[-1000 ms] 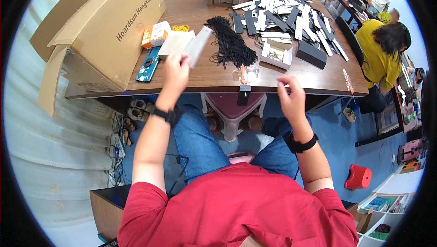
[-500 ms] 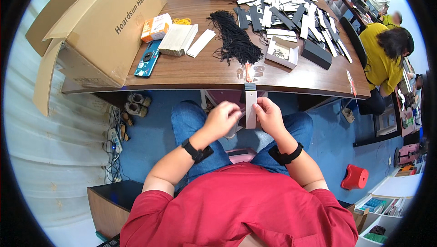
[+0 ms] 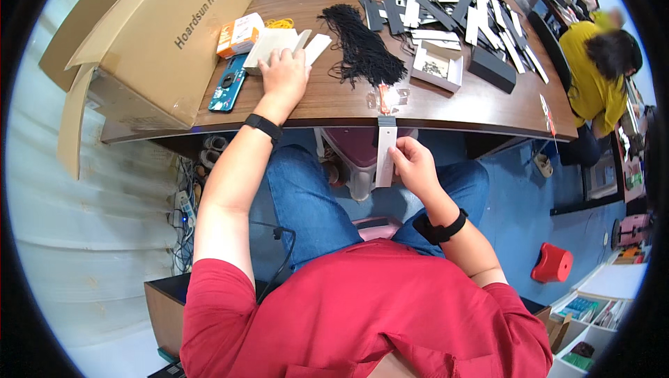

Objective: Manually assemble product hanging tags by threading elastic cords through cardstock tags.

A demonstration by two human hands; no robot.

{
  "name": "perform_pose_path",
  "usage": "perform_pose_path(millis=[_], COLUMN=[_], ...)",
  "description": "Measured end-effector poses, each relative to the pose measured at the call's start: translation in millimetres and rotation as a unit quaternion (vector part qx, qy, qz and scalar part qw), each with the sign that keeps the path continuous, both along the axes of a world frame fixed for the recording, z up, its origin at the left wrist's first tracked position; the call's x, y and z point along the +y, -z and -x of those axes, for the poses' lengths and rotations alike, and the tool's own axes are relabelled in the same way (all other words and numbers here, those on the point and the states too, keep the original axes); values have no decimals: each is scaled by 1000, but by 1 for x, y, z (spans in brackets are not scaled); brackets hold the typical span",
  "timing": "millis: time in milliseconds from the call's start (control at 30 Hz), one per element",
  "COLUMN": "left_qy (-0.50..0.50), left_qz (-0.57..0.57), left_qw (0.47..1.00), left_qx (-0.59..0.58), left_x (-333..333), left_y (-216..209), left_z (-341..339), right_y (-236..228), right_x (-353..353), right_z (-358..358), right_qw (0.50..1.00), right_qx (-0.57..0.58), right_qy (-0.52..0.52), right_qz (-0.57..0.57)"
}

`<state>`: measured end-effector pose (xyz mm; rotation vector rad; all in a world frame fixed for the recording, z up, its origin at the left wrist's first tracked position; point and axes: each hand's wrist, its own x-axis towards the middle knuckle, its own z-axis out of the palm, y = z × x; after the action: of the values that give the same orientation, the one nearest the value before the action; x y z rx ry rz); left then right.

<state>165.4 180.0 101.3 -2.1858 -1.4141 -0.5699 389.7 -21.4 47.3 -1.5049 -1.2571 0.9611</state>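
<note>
My left hand (image 3: 286, 75) reaches over a stack of pale card strips (image 3: 259, 52) on the table. Its fingers are stretched out and rest on the strips; whether one is pinched is hard to see. A loose pale strip (image 3: 318, 48) lies beside the stack. Below the table's front edge, my right hand (image 3: 416, 164) grips a long pale card strip (image 3: 385, 155) between thumb and fingers. This strip hangs with its upper end against a small dark block (image 3: 386, 121) at the edge. Beyond it lies a bundle of black cords (image 3: 362, 47).
At the left stands a big cardboard box (image 3: 174, 36), near a blue phone-like item (image 3: 226, 89) and an orange-white carton (image 3: 239, 33). A white open box (image 3: 437, 68) of small pieces, a black box (image 3: 492, 70) and heaped black and white strips (image 3: 453, 16) occupy the right.
My left hand has left the strip at the table edge and moved up and left onto the stack. My right hand keeps its hold on the strip. The view has shifted slightly.
</note>
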Motion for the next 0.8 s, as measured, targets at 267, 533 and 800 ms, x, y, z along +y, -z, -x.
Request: perform_pose_path(millis=[267, 533, 800], left_qy=[19, 36, -35], left_qz=[-10, -1, 67], left_qw=[996, 997, 996], left_qx=[81, -68, -38], left_x=[28, 28, 20], left_y=[4, 1, -7], left_z=[9, 19, 20], right_y=[-3, 5, 10], right_x=[-1, -8, -6], right_z=[3, 2, 1], right_qw=[999, 999, 999], right_qx=[34, 42, 17], right_qy=[5, 20, 6], right_qz=[-1, -2, -47])
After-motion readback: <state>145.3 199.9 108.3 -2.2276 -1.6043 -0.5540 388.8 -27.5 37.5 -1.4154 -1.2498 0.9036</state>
